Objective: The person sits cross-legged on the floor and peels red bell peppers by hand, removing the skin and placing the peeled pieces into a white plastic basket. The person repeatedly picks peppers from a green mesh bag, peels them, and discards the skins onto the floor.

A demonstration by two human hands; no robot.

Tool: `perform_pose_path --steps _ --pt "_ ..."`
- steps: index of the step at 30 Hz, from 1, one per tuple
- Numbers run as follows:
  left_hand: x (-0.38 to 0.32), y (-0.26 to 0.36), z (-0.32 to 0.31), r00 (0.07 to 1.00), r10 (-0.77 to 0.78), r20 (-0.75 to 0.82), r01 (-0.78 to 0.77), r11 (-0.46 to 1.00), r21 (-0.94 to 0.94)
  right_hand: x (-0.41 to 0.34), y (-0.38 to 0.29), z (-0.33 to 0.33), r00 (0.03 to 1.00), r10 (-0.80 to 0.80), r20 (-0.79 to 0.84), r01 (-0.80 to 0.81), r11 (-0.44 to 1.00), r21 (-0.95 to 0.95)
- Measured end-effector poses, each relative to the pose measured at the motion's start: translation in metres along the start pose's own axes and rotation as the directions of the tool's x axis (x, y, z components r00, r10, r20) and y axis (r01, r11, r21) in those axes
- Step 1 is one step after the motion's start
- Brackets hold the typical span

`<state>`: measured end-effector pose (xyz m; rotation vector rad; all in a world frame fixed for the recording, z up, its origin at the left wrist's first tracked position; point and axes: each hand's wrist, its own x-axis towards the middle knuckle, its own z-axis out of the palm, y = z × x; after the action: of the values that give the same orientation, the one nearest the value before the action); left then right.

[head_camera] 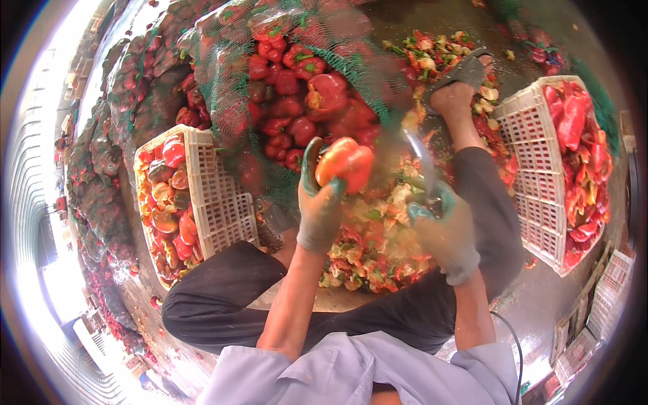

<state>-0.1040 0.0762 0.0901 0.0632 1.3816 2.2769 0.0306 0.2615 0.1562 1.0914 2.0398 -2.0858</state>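
In a green-dipped work glove, my left hand grips an orange-red bell pepper in front of the mesh sack. My right hand, gloved the same way, is closed around a knife, and its pale curved blade points up and away. Motion blurs the blade and hides the handle. Below and between both hands lies a heap of pepper cores and scraps. Past my left hand, a green mesh sack gapes open, full of whole red peppers.
A white plastic crate of peppers stands at my left, and another crate with cut red peppers at my right. Filled mesh sacks are piled far left. More scraps lie by my sandaled foot. A cable hangs at lower right.
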Motion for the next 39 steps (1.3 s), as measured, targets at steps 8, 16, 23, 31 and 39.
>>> perform_pose_path --steps 8,16,23,31,39 --pt "-0.076 -0.003 0.032 0.97 -0.15 0.192 0.135 0.987 0.088 -0.027 0.008 0.014 0.988 -0.078 0.132 0.015 0.906 0.424" --pt "-0.107 0.015 0.0 0.859 -0.349 0.375 0.166 0.882 0.442 -0.062 0.038 -0.001 0.958 -0.225 0.175 0.201 0.969 0.144" --pt "-0.14 0.031 -0.017 0.861 -0.364 0.356 0.163 0.859 0.486 -0.084 0.04 0.001 0.924 -0.193 0.329 0.199 0.98 0.015" --pt "-0.151 0.014 -0.041 0.839 -0.373 0.397 0.187 0.881 0.433 -0.099 0.05 0.017 0.926 -0.208 0.316 0.22 0.976 -0.003" --pt "-0.171 -0.01 -0.04 0.911 -0.33 0.249 0.248 0.918 0.309 -0.109 0.054 0.022 0.952 -0.197 0.233 0.267 0.909 -0.32"
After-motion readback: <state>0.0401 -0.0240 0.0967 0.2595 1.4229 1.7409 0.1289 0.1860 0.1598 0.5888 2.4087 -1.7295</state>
